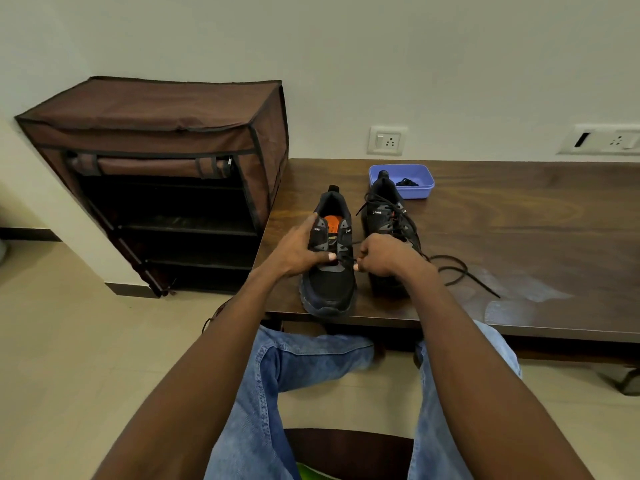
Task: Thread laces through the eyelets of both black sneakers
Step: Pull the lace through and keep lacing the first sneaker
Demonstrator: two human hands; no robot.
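Note:
Two black sneakers stand side by side near the front edge of a dark wooden table (519, 216), toes toward me. The left sneaker (329, 289) shows its orange insole and has a lace only at its lowest eyelets. My left hand (298, 249) grips this shoe's left side, thumb across the tongue. My right hand (384, 254) pinches a black lace (346, 260) just right of the eyelets. The right sneaker (388, 216) is laced up its front. A loose black lace (457, 271) trails over the table behind my right hand.
A blue plastic tray (422, 188) with a dark bundle of lace inside sits behind the right sneaker. A brown fabric shoe rack (156, 140) stands left of the table. Wall sockets (387, 141) are above the table. My jeans-clad knees are under the table edge.

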